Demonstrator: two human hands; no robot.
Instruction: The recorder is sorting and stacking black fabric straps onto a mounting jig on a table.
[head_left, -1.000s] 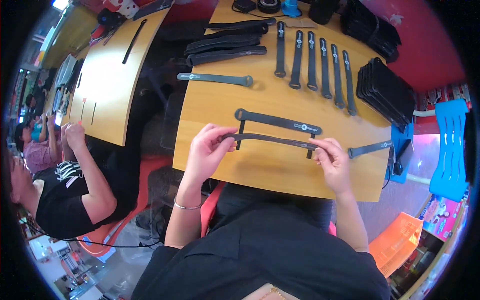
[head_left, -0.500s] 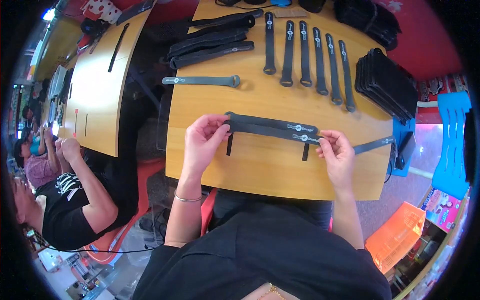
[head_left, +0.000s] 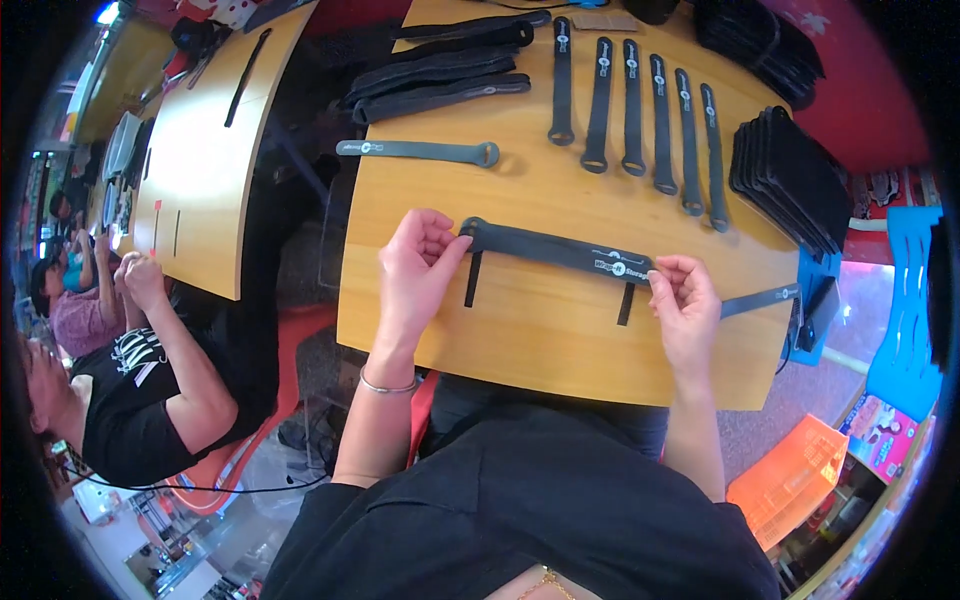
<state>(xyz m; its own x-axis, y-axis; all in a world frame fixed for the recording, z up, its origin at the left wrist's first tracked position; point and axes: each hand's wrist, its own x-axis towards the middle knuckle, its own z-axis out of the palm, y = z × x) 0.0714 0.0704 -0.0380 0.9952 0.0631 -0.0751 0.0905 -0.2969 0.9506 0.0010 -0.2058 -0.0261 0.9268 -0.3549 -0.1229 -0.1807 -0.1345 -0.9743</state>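
Note:
Dark grey straps [head_left: 560,249], seemingly one laid over another, stretch between my hands above the near part of the table. My left hand [head_left: 420,268] pinches their ringed end between thumb and fingers. At the other end, with the white print, my right hand [head_left: 686,305] pinches the rounded tip. Two short black strips [head_left: 473,281] stick out below the straps onto the tabletop. Beyond my right hand, another grey strap [head_left: 758,300] reaches toward the table's right edge. One more single strap [head_left: 420,151] lies farther off to the left.
Several straps [head_left: 631,110] lie in a row at the back of the wooden table [head_left: 540,345]. Folded black straps [head_left: 440,85] are piled at back left, and a black stack [head_left: 785,180] stands at right. A co-worker [head_left: 150,400] sits left; an orange crate [head_left: 790,485] is at lower right.
The two straps, offset before with both prints showing, now overlap almost edge to edge, and one print is mostly covered. Both hands keep their pinches. The whole view has shifted slightly.

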